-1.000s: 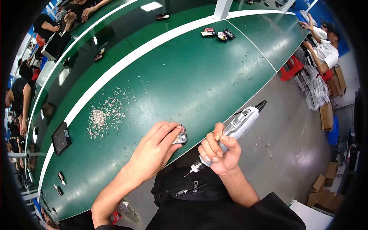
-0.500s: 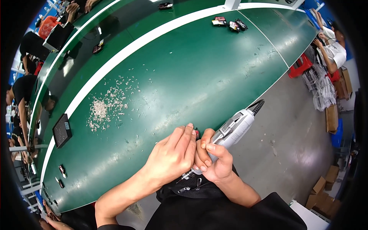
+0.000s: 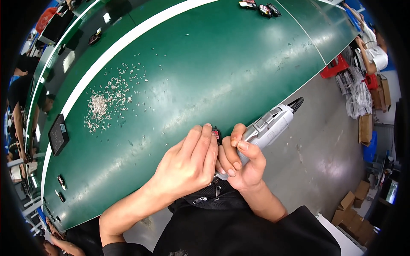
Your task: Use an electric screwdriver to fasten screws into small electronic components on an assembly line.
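Both hands had closed together at the worktop [image 3: 205, 77] edge. Left hand [image 3: 188, 164] curled over a small part [image 3: 216, 134], fingers pressed together on it; right hand [image 3: 241, 164] wrapped the grey driver [image 3: 271, 126]. Loose screws [image 3: 102, 104] lay well apart.

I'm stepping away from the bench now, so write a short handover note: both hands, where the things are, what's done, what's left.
Left hand: cupped over a small dark part at the near edge of the green table.
Right hand: gripping the grey electric screwdriver, tip down between the hands and hidden.
Loose screws lie scattered on the table to the left.
Done: part and driver brought together.
Left: can't tell whether a screw is seated or driven.
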A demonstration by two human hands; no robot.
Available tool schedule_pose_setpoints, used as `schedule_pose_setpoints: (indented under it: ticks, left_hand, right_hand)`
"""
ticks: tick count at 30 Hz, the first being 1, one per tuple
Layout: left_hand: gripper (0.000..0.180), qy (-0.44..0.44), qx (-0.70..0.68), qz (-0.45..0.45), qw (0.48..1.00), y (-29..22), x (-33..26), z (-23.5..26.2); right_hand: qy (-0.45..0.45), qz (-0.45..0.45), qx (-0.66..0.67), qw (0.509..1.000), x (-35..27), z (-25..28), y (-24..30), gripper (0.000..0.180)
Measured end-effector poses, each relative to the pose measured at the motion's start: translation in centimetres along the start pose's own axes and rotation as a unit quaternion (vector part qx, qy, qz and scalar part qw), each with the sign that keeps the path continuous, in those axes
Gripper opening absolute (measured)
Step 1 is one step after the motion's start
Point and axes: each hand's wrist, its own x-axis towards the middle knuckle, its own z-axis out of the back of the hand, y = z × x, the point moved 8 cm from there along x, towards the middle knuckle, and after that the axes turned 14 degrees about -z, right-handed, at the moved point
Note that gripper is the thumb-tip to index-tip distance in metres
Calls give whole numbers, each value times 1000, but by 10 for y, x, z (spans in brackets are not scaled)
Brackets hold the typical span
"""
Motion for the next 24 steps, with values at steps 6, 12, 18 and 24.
schedule_pose_setpoints:
  ticks: [6,12,18,24]
  left_hand:
    - [39,7,-4,13,1000,-2,2,-1]
    - [40,27,-30,38,998,-1,-7,-3]
    - [41,59,11,32,998,-5,-12,-6]
    - [37,61,59,2,996,-9,-14,-8]
  right_hand:
    - [-4,-8,-4,1000,-3,0,2,8]
    - [39,-14,-60,997,-3,-15,21,9]
    - [157,115,-207,959,6,-61,97,15]
    - [160,134,-287,935,30,-72,103,22]
